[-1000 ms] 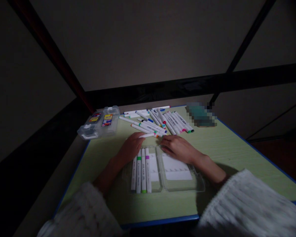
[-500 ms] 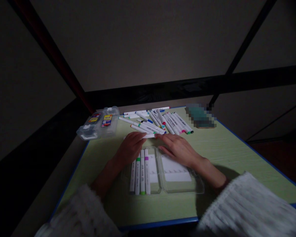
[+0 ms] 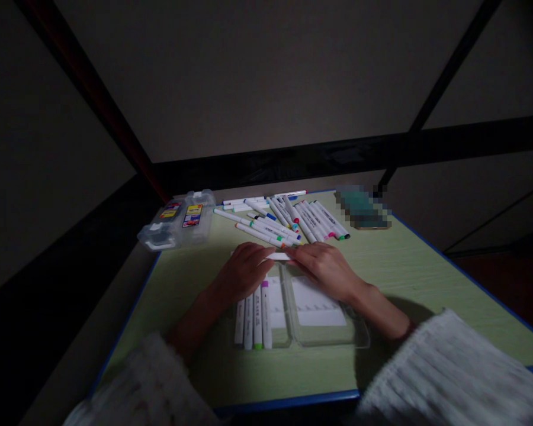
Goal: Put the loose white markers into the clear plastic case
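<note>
Both my hands hold one white marker [image 3: 279, 256] crosswise just above the far edge of an open clear plastic case [image 3: 333, 337]. My left hand [image 3: 244, 272] grips its left end with curled fingers. My right hand [image 3: 326, 267] pinches its right end. In the case's left half lie several white markers [image 3: 254, 313] side by side, with green and purple caps showing. The right half holds only a white printed insert [image 3: 317, 305]. Beyond my hands a loose pile of white markers [image 3: 284, 220] with coloured caps is spread over the green table [image 3: 408, 266].
A second clear plastic case [image 3: 177, 226] with colourful labels sits shut at the table's far left corner, partly over the edge. A blurred dark green object [image 3: 362, 208] lies at the far right. Blue trim runs along the table edges. Dark rails and a wall stand behind.
My hands took a marker from the near edge of the pile and drew it back toward the open case. My left hand now covers the tops of the markers in the case.
</note>
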`<state>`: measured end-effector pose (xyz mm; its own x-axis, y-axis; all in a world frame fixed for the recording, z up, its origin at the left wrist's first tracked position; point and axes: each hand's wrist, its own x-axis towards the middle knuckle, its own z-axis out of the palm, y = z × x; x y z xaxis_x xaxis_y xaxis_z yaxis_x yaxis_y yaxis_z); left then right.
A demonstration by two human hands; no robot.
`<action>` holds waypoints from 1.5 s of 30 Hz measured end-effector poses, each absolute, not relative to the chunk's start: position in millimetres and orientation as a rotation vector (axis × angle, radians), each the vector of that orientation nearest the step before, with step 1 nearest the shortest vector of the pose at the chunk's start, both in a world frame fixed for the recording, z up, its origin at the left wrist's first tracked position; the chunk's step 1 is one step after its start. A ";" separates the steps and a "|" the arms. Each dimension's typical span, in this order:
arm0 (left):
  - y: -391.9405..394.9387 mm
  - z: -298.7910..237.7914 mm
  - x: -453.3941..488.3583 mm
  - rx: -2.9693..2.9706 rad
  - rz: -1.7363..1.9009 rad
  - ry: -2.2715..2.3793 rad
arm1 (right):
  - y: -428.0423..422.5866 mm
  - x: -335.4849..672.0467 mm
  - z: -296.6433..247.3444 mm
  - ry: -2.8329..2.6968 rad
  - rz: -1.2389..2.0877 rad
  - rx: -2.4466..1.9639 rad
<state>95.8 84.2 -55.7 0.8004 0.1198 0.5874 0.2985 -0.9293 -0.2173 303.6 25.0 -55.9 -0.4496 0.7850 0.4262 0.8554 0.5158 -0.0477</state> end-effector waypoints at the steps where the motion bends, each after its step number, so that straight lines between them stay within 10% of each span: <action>1: 84.8 -55.4 95.4 -2.691 -0.859 -0.327 | 24.9 303.8 -55.7 -2.372 -0.246 -1.346; 45: 104.8 -56.9 93.4 -2.765 -1.512 -1.591 | 24.4 304.0 -55.1 -2.415 -0.370 -1.135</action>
